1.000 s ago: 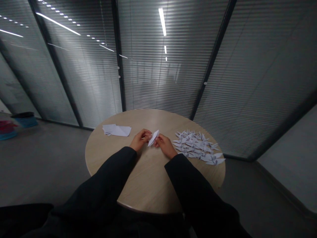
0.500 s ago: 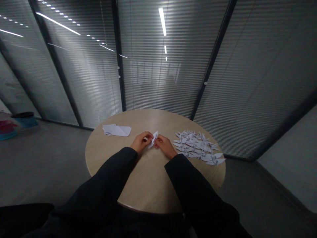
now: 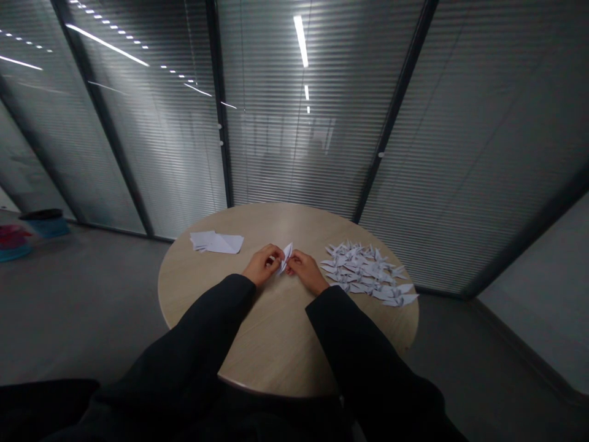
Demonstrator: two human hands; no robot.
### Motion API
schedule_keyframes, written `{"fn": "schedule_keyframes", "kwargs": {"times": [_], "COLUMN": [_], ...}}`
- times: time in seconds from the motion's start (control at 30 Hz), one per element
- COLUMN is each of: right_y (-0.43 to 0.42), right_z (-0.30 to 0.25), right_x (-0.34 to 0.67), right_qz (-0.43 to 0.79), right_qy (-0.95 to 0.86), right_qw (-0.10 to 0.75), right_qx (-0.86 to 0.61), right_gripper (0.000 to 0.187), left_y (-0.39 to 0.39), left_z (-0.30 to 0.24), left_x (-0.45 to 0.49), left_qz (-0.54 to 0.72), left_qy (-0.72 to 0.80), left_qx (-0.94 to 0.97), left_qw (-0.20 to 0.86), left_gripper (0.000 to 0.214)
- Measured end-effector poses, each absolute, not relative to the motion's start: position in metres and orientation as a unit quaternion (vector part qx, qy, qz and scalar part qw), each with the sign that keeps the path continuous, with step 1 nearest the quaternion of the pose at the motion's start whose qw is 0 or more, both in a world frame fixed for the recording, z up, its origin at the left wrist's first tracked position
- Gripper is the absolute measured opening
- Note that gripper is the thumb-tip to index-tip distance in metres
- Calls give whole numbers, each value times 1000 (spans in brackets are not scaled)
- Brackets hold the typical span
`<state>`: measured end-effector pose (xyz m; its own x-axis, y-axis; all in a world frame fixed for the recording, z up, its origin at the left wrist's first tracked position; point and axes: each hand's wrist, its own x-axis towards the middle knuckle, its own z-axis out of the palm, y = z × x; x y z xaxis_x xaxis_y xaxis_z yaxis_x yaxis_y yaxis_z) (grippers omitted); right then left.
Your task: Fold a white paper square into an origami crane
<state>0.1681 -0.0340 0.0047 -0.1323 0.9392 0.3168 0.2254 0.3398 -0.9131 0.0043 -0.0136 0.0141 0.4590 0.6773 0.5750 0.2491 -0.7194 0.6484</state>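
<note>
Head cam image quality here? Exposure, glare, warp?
Head view: dim overall, with the black sleeves losing nearly all detail; ceiling lights show as white streaks on the glass partition with slatted blinds; wide-angle warp bows the partition's frames; the folded white paper between the left hand and right hand looks small, edges slightly soft.

round light-wood table [image 3: 276, 344]; stack of white paper sheets [image 3: 216, 242] left of center; heap of white origami cranes [image 3: 365, 273] right, near edge.

folded white paper [image 3: 286, 258], narrow, pointed, tilted, lifted
</note>
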Motion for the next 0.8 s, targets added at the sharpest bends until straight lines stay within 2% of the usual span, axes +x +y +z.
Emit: {"fn": "schedule_keyframes", "kwargs": {"times": [0.33, 0.53, 0.8], "right_y": [-33, -34, -32], "right_z": [6, 9, 7], "right_x": [171, 173, 175], "right_qz": [316, 265, 224], "right_qy": [-668, -681, -697], "right_qw": [493, 485, 488], "right_qx": [-460, -481, -475], "right_gripper": [13, 19, 23], "left_y": [-7, -7, -4], "left_z": [8, 8, 9], "left_x": [7, 7, 7], "left_qz": [455, 455, 475], "left_qy": [289, 301, 309], "left_qx": [794, 788, 731], "left_qw": [282, 287, 381], "left_gripper": [17, 14, 17]}}
